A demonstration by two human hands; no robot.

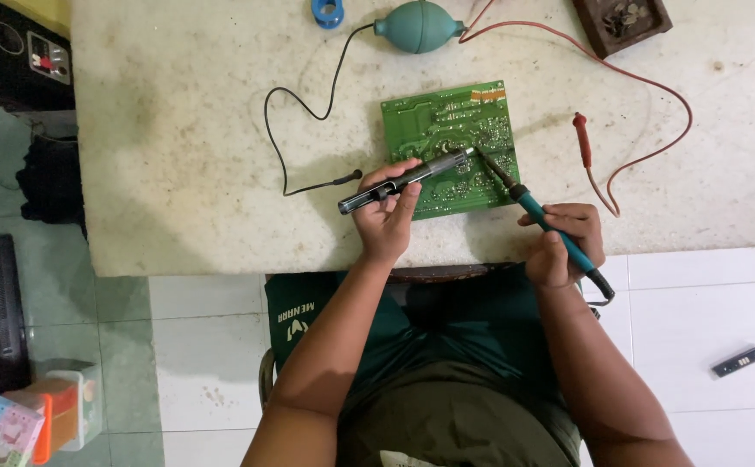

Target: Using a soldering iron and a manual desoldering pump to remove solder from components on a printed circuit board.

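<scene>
Solder-side up, a green circuit board (451, 147) lies flat near the middle of a stained white table (178, 173), its lower left corner covered by the left hand (386, 216). That hand is closed around a slim grey and black desoldering pump (403, 180), held nearly level with its tip over the board; the fingers hide the middle of the barrel. The right hand (566, 244) grips a soldering iron (540, 220) with a teal handle, slanted up and to the left so its dark tip meets the board just beside the pump's tip. Whether either tip actually touches the solder is too fine to make out. The iron's cord disappears below the table edge.

A red probe (581, 138) lies to the right of the board, its red lead (654, 95) looping off the top edge. A black probe (343, 180) rests left of the pump. A teal rubber blower bulb (416, 26) and a brown tray (621, 22) are cut off at the top. A small dark flat object (739, 361) on the white floor tiles is too small to identify.
</scene>
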